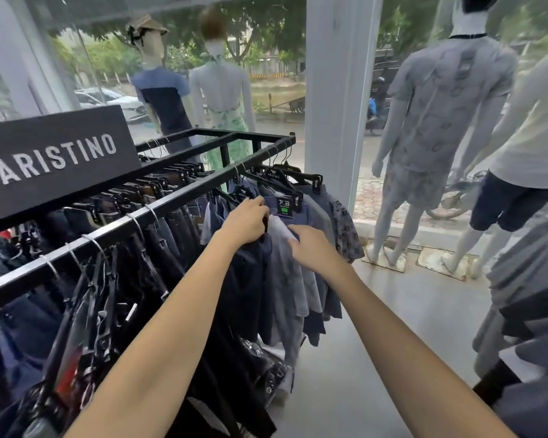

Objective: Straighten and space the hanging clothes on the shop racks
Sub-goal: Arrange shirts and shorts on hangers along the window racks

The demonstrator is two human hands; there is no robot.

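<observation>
Both hands work at twelve o'clock: right hand (310,248) lays straight fingers on a pale grey hanging shirt (285,279); left hand (246,222), at its eleven o'clock, clutches a dark navy hanging shirt (250,279) beneath the black metal rack rail (171,204). White mannequin (440,105) at two o'clock.

Soft grey daylight pours through the shop window (276,74), brightest there; hanging clothes (26,336) farthest from the window sit in dim shade. Shadows are faint, detail slightly smeared, straight lines bow at the edges.

blue-grey shirts (285,267) bunched, black rack (184,197)
</observation>
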